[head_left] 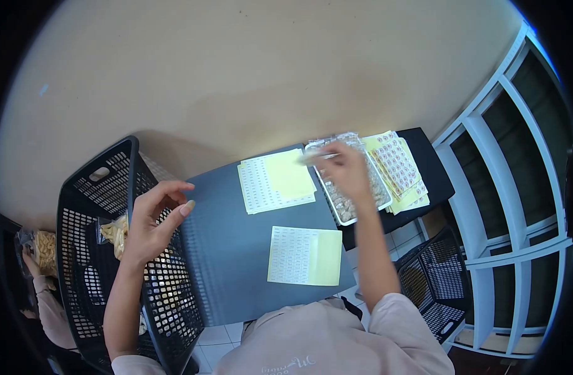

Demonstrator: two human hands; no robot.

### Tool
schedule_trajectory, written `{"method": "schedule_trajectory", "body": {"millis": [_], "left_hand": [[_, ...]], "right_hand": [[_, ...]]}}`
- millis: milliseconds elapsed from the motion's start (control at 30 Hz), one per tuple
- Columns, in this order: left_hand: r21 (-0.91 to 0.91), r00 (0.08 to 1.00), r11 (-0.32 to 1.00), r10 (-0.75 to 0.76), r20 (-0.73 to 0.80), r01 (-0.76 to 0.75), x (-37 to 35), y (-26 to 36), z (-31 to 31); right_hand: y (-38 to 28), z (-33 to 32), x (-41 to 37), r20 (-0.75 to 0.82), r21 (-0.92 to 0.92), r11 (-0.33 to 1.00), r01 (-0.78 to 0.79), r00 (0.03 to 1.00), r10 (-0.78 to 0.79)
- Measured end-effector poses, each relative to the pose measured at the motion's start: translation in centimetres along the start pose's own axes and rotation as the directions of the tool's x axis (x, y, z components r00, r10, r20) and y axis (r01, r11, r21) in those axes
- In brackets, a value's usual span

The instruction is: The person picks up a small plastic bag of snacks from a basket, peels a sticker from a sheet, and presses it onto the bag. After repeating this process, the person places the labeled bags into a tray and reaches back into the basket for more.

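Observation:
My left hand [158,219] is raised over the left side of the grey table [227,269], beside the black crate. Its thumb and index finger curve toward each other with a gap, and nothing shows between them. My right hand [344,167], smeared by motion, is over the white tray [344,222]. At its fingertips is a small pale thing, too blurred to name. Many small clear packets [377,187] fill that tray. Left of it lie sticker sheets [258,187] with printed labels and bare yellow backing. Nearer my body is another partly used sticker sheet [291,256].
The tall black plastic crate [133,181] on the left holds bagged yellowish food [116,234]. Sheets of round stickers [399,162] lie right of the tray. A second black crate [433,281] stands low at right, near white window frames. Another person's hand [31,262] touches a bag at far left.

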State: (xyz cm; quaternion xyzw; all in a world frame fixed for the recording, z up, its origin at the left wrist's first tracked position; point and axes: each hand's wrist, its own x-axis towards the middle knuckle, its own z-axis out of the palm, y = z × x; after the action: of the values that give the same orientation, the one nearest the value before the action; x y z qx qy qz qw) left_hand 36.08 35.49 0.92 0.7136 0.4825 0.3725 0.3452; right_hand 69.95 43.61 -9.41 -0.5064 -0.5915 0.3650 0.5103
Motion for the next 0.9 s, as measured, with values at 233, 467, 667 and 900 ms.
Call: {"method": "schedule_trajectory", "body": {"millis": [233,467,667,900], "left_hand": [[0.046,0.999,0.999,-0.001,0.042,-0.001,0.1,-0.1,-0.3],[-0.006,0.989,0.998,0.067,-0.131,-0.069,-0.7,2.9,-2.0],[0.498,0.944,0.856,0.268,-0.193,-0.141,-4.3,7.4,-9.7],[0.649,0.919,0.651,-0.254,-0.303,0.394,-12.1,4.9,-15.9]], "right_hand": [[16.5,-13.3,5.2,-0.288,-0.508,0.831,-0.225,0.954,0.082],[23.6,-13.6,7.6,-0.164,-0.633,0.745,-0.212,0.977,0.139],[34.8,-15.2,10.4,0.105,-0.930,0.345,0.123,0.992,-0.071],[31.9,-13.8,10.5,-0.255,-0.541,0.743,-0.395,0.919,0.302]]}}
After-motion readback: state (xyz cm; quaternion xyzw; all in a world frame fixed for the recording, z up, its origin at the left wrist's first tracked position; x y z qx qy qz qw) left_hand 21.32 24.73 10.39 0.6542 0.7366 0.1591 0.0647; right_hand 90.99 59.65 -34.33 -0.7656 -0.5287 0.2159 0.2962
